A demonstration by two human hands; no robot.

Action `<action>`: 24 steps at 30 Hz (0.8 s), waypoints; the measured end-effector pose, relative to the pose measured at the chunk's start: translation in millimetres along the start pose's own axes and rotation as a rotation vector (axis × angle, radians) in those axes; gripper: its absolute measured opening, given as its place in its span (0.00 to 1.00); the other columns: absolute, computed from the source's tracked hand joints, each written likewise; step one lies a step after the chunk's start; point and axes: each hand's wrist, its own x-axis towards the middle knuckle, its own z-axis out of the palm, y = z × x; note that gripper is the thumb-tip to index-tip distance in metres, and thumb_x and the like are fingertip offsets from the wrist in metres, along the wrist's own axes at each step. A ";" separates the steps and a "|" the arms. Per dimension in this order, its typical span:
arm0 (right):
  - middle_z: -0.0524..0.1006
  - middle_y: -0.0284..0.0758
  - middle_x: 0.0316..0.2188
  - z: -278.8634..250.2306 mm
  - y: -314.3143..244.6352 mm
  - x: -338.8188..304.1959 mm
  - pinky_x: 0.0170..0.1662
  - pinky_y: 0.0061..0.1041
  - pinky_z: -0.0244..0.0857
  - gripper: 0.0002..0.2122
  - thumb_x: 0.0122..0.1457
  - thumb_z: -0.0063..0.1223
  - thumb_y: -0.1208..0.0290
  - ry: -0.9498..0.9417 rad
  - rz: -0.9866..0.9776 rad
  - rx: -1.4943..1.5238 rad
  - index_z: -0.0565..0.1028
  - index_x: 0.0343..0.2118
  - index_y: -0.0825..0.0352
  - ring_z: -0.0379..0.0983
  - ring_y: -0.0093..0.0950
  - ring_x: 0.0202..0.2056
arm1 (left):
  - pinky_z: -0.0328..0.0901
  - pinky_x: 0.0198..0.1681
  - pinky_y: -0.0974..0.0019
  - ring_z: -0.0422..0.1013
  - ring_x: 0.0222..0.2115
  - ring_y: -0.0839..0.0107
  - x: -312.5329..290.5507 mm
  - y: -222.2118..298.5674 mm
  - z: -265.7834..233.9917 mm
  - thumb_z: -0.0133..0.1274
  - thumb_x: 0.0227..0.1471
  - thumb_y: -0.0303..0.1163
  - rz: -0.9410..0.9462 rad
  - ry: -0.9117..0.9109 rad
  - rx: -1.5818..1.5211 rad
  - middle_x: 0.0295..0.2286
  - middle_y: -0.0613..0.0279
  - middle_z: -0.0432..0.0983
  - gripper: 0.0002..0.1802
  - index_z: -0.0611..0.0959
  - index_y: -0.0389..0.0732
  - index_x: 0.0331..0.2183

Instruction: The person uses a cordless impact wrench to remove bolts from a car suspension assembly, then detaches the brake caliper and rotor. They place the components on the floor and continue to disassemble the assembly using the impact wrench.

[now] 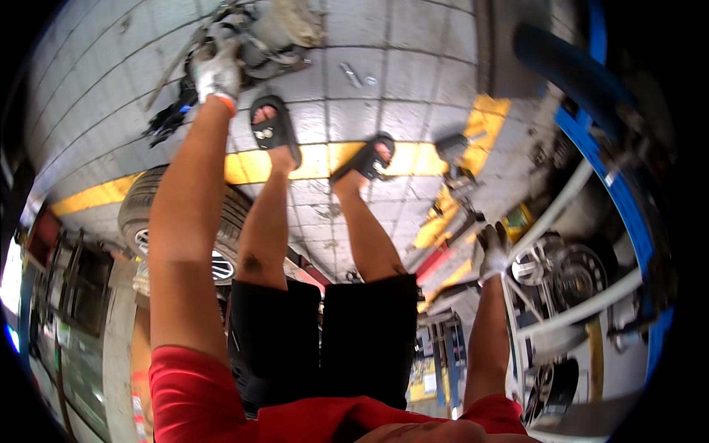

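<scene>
My left hand (218, 76), in a whitish work glove with an orange cuff, reaches down at the far left onto a cluster of greasy metal car parts (269, 60) lying on the floor. Its fingers blur into the dark metal, so their grip cannot be made out. A pale, cloth-like piece (297, 22) lies over the far end of the cluster. My right hand (492, 249), in a grey-stained glove, is beside a white tubular frame (555, 216) on the right. Its fingers stretch out, and the palm side is hidden.
A wrench (351, 74) lies on the tiled floor. One tyre (140, 207) is by my left leg. On the right are a blue metal frame (624, 199), a wheel (576, 275) and a yellow container (518, 220). A dark tool-like object (452, 145) rests near the yellow line (314, 161).
</scene>
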 end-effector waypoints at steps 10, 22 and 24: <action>0.73 0.40 0.60 211.4 118.9 215.7 0.55 0.45 0.69 0.45 0.55 0.67 0.56 0.215 -0.038 -1.106 0.52 0.71 0.58 0.74 0.43 0.56 | 0.66 0.26 0.68 0.71 0.22 0.76 -11.4 6.5 11.4 0.59 0.58 0.39 -0.127 -0.140 -0.057 0.24 0.67 0.77 0.15 0.84 0.37 0.40; 0.76 0.40 0.58 179.5 169.0 97.9 0.61 0.45 0.68 0.22 0.72 0.37 0.58 -0.752 0.427 0.449 0.67 0.64 0.62 0.76 0.41 0.53 | 0.68 0.57 0.56 0.74 0.51 0.57 -222.1 -18.9 62.4 0.57 0.61 0.50 -0.414 -0.572 0.154 0.48 0.42 0.77 0.35 0.74 0.27 0.54; 0.76 0.43 0.57 203.0 107.3 17.6 0.58 0.48 0.72 0.23 0.73 0.36 0.56 -0.868 0.748 0.843 0.70 0.62 0.65 0.77 0.43 0.53 | 0.74 0.45 0.58 0.78 0.39 0.62 -244.3 -16.5 87.8 0.58 0.61 0.47 -0.752 -0.598 -0.191 0.39 0.49 0.80 0.27 0.80 0.30 0.45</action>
